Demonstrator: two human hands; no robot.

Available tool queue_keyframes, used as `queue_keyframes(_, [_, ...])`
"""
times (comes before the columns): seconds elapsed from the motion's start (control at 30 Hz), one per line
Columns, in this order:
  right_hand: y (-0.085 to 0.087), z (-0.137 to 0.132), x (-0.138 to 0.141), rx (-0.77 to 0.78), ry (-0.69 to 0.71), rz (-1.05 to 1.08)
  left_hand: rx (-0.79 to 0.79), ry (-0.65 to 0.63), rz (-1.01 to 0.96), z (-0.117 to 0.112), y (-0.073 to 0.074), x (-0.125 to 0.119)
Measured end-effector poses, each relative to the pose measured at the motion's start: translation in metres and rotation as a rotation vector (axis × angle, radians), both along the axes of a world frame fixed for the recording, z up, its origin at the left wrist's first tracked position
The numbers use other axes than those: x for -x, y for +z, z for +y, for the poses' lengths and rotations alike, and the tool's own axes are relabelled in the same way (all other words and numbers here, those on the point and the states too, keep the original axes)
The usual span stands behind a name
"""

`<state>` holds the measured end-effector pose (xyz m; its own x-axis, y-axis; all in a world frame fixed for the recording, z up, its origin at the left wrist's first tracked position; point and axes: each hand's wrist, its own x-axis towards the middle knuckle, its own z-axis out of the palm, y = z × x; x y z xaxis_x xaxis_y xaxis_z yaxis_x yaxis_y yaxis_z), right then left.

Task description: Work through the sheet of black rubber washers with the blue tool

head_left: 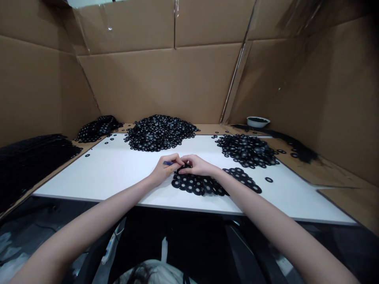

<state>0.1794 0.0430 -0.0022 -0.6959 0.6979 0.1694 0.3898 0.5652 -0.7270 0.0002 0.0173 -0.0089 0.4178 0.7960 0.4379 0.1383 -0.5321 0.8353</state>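
My left hand (166,170) is closed round a slim blue tool (168,163); its tip is hidden by the fingers, so I cannot tell its exact kind. Close beside it, my right hand (197,165) pinches the upper left edge of a black sheet of joined rings (189,184) with pale round centres. This sheet lies on the white board, partly under my right wrist and forearm. More of the same black ring sheet (244,180) shows to the right of that forearm. The fingertips of both hands nearly meet at the sheet's edge.
A large heap of loose black rings (160,134) stands at the back, a smaller heap (247,150) at right. One ring (269,180) lies alone. Stacked black sheets (32,161) fill the left side. A white bowl (258,122) stands back right. Cardboard walls (160,86) enclose the white board (97,173).
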Motion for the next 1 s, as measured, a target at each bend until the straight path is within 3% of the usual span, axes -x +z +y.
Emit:
queue_keyframes(0.53, [-0.0019,0.0026,-0.0005,-0.04,0.024,0.007,0.079,0.065,-0.065,-0.0012,0.0004,0.0019])
queue_keyframes(1.0, [-0.0045,0.0047,-0.002,-0.052,0.041,0.02,0.024,0.109,-0.009,-0.0024,0.0015,0.001])
